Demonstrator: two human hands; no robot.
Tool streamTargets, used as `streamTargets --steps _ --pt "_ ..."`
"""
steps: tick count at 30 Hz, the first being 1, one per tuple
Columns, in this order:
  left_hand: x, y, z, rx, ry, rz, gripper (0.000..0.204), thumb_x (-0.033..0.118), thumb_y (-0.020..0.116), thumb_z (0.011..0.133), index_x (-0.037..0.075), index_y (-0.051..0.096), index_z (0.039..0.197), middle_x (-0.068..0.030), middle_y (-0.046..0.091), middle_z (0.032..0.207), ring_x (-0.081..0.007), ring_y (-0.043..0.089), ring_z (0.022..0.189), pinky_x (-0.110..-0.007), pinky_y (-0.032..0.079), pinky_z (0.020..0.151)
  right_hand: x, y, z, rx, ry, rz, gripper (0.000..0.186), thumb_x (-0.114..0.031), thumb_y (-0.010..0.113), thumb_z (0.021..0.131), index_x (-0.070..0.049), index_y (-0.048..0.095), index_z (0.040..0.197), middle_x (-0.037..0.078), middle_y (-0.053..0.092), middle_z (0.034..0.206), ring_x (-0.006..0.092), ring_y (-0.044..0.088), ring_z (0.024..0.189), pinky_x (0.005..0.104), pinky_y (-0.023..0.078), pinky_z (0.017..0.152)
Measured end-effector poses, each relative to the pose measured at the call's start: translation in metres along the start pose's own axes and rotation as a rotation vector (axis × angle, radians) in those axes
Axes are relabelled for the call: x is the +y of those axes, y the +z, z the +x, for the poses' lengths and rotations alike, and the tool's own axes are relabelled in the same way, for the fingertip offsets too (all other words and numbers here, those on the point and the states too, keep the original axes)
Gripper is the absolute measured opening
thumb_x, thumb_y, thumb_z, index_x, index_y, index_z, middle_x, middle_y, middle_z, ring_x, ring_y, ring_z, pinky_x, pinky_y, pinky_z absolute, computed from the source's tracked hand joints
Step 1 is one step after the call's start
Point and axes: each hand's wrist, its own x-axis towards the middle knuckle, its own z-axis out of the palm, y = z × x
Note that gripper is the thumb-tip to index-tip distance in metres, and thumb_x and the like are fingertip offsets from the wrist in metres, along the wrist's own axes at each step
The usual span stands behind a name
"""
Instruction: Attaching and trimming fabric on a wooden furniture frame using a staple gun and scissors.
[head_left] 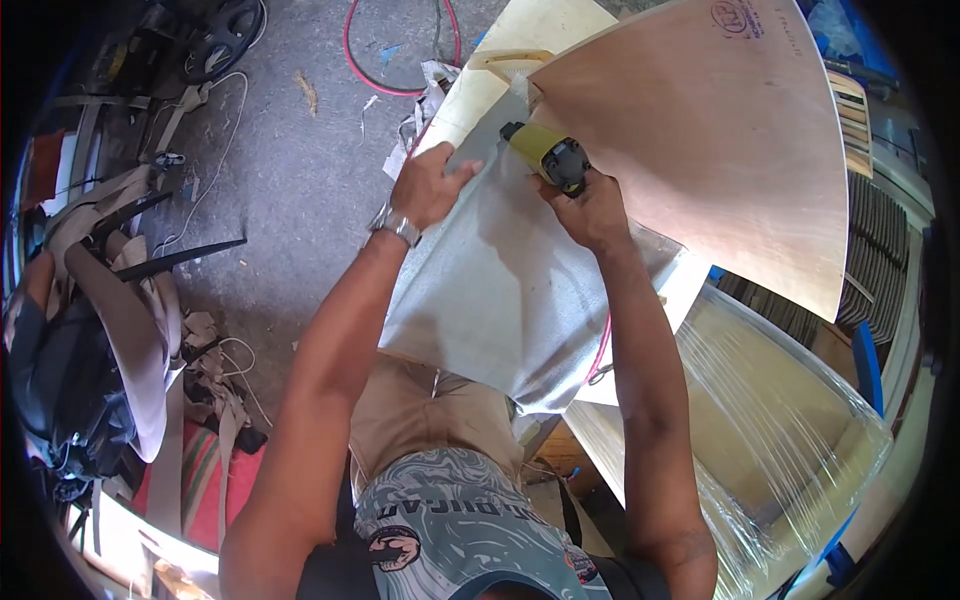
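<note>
My right hand (pixel 594 212) is wrapped round the handle of a yellow and black air staple gun (pixel 543 149). Its nose points away to the left, above a grey sheet of fabric (pixel 470 310); whether it touches cannot be made out. At the sheet's left edge is my left hand (pixel 428 186), palm down with thumb and fingers apart, holding nothing. The sheet covers a pale panel (pixel 525 28), whose bare far part shows beyond the fabric. A red hose (pixel 603 350) shows beside my right forearm.
A large curved plywood sheet (pixel 720 150) rises at the right. Nearer on that side lies a plastic-wrapped panel (pixel 770 400). More red hose (pixel 350 55) loops on the concrete floor (pixel 290 150). Straps and dark bundles (pixel 80 370) crowd the left.
</note>
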Motion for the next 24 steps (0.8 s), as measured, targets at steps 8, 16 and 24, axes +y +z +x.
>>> streamTargets --steps 8,16,24 --pt "-0.013 -0.012 -0.003 0.015 -0.139 -0.140 0.036 0.037 0.066 0.090 0.002 0.067 0.081 -0.0144 0.066 0.069 -0.0265 0.063 0.062 -0.040 0.048 0.060 -0.004 0.002 -0.005 -0.021 -0.051 0.108 0.040 -0.029 0.079 0.081 -0.003 0.070 0.109 0.016 0.074 0.099 0.0292 0.071 0.091 0.0371 0.053 0.084" --pt "-0.028 -0.026 0.015 -0.227 -0.066 -0.175 0.034 0.035 0.068 0.090 0.001 0.072 0.091 -0.0032 0.064 0.071 -0.0105 0.054 0.067 -0.030 0.046 0.065 -0.006 0.020 -0.019 -0.058 0.039 0.048 0.040 -0.031 0.079 0.080 -0.001 0.072 0.105 0.021 0.072 0.092 0.0289 0.072 0.087 0.0374 0.053 0.081" --pt "-0.032 -0.022 0.015 -0.225 -0.043 -0.222 0.038 0.037 0.067 0.089 0.000 0.072 0.089 -0.0098 0.065 0.069 -0.0163 0.059 0.065 -0.034 0.048 0.065 -0.001 0.022 -0.034 0.008 0.109 0.127 0.035 -0.026 0.078 0.080 -0.001 0.072 0.105 0.015 0.074 0.086 0.0219 0.071 0.077 0.0358 0.054 0.074"
